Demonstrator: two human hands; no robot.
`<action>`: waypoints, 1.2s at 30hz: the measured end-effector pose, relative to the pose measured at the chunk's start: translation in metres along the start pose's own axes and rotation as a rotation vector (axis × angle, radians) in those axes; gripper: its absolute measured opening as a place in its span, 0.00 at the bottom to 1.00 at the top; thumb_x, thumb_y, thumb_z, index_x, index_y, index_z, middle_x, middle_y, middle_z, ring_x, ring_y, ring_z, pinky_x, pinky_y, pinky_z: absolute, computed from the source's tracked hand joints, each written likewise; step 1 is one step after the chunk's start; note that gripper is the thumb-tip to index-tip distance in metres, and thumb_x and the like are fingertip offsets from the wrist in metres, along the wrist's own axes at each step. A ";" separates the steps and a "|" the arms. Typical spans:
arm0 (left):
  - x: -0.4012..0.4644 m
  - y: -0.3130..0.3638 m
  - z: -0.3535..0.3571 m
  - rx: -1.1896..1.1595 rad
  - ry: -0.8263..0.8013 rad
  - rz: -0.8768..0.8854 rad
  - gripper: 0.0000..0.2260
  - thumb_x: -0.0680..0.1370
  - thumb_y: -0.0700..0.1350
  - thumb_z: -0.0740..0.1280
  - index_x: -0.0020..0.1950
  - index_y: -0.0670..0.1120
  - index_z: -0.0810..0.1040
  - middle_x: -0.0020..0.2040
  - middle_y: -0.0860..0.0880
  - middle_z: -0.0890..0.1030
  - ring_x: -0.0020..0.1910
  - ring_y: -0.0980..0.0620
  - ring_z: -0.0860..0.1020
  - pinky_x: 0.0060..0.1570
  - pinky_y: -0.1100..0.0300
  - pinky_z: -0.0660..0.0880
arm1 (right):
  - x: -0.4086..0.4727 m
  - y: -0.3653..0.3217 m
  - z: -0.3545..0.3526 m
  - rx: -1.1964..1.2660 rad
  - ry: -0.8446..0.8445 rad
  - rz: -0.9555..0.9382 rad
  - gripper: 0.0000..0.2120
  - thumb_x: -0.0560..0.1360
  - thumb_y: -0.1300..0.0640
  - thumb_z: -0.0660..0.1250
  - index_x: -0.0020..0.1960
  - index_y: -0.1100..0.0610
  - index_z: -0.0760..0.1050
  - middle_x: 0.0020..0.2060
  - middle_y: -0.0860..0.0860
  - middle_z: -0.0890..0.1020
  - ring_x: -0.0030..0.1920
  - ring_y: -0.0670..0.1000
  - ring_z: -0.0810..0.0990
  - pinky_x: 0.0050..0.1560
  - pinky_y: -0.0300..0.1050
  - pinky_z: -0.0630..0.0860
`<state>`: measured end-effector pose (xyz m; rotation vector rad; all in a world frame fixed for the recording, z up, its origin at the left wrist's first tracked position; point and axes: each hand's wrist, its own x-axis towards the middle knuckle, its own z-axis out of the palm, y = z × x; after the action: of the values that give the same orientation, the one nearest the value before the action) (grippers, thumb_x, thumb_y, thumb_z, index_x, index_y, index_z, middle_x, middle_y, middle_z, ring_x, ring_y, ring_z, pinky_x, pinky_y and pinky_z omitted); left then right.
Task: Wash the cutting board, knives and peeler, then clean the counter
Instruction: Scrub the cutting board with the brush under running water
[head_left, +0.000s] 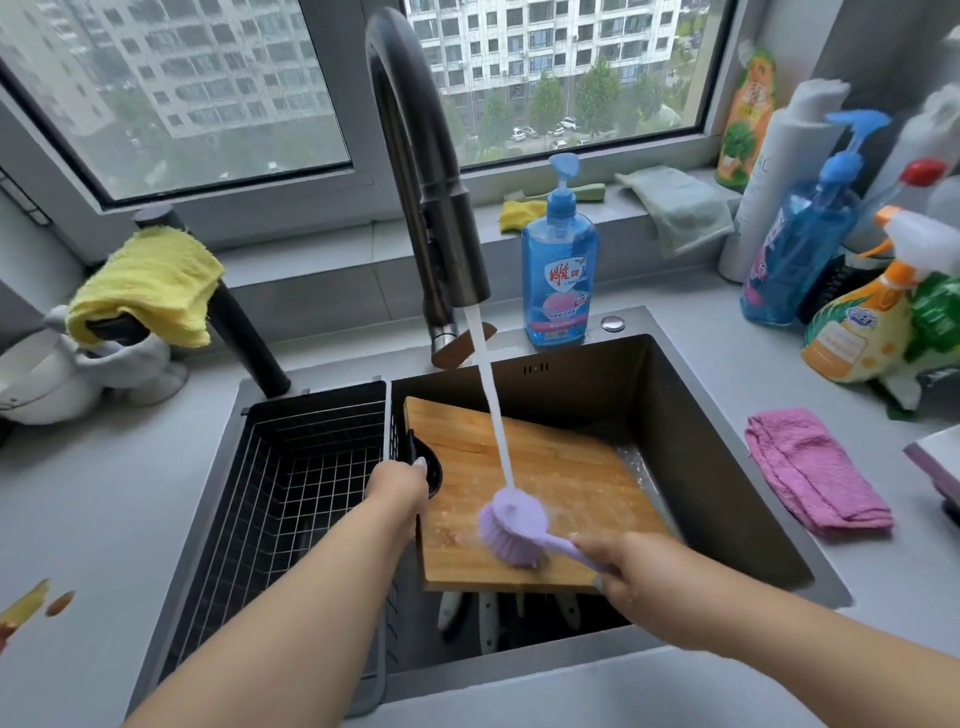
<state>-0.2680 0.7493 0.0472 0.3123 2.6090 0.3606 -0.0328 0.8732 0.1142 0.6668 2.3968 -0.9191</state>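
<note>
A wooden cutting board lies tilted across the dark sink, wet and foamy near its front. My left hand grips the board's black handle at its left edge. My right hand holds the handle of a purple dish brush, whose head presses on the board's front part. Water from the black faucet streams onto the brush. Knives lie under the board on the sink floor, partly hidden.
A black wire basket fills the sink's left side. Blue dish soap stands behind the sink. A pink cloth and spray bottles sit on the right counter. A yellow cloth hangs at left. Food scraps lie on the left counter.
</note>
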 end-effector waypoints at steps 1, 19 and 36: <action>0.003 -0.004 0.003 -0.190 -0.015 -0.008 0.33 0.79 0.42 0.61 0.79 0.41 0.47 0.69 0.45 0.71 0.50 0.50 0.75 0.37 0.64 0.71 | 0.007 0.012 -0.004 -0.015 -0.003 0.057 0.18 0.79 0.58 0.55 0.66 0.47 0.71 0.42 0.50 0.77 0.36 0.49 0.73 0.34 0.40 0.66; -0.013 -0.038 0.001 -0.519 -0.033 0.141 0.19 0.82 0.51 0.59 0.73 0.51 0.67 0.65 0.45 0.77 0.57 0.47 0.78 0.57 0.55 0.74 | 0.106 0.047 -0.013 0.192 0.186 0.257 0.14 0.79 0.61 0.54 0.58 0.54 0.75 0.33 0.51 0.70 0.28 0.49 0.68 0.23 0.41 0.67; -0.012 -0.048 0.004 -0.540 -0.143 0.148 0.16 0.82 0.46 0.59 0.70 0.47 0.69 0.34 0.52 0.76 0.31 0.57 0.74 0.29 0.66 0.71 | 0.150 -0.026 -0.017 0.293 0.207 -0.078 0.18 0.80 0.56 0.59 0.69 0.46 0.72 0.55 0.48 0.80 0.52 0.48 0.78 0.49 0.40 0.76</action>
<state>-0.2631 0.7023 0.0338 0.3262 2.2453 1.0256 -0.1669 0.9077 0.0492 0.8150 2.5058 -1.3088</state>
